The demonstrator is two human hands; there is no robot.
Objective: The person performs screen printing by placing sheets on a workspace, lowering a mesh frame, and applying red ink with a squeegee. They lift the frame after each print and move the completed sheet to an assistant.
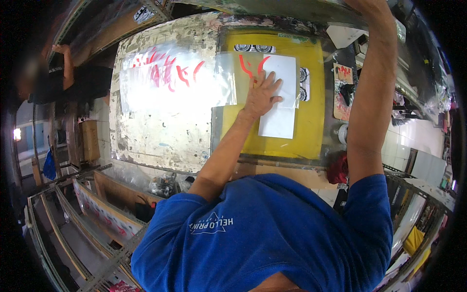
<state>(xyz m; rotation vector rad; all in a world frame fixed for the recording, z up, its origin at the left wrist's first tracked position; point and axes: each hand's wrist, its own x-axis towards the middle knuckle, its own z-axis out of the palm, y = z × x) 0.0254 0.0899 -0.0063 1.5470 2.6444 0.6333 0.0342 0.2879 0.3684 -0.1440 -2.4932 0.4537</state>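
My left hand (262,94) lies with fingers spread on a clear plastic sheet (226,78) with red brush-like marks. Beneath the sheet is a white paper (277,124), which the hand also overlaps. Both rest on a yellow board (311,136), with black-and-white round prints (304,83) along the paper's right and top sides. My right arm stretches up to the top edge, where my right hand (365,6) is at a large dark panel or frame (301,12); its fingers are cut off from view. To the left, the sheet continues over a worn, paint-stained white table top (160,131).
Right of the board sits a small paint-smeared tray (342,92) with a dark item. A dark red cloth (337,168) lies near the front right corner. Metal racks (73,228) stand lower left. Another person's arm (67,68) shows at far left.
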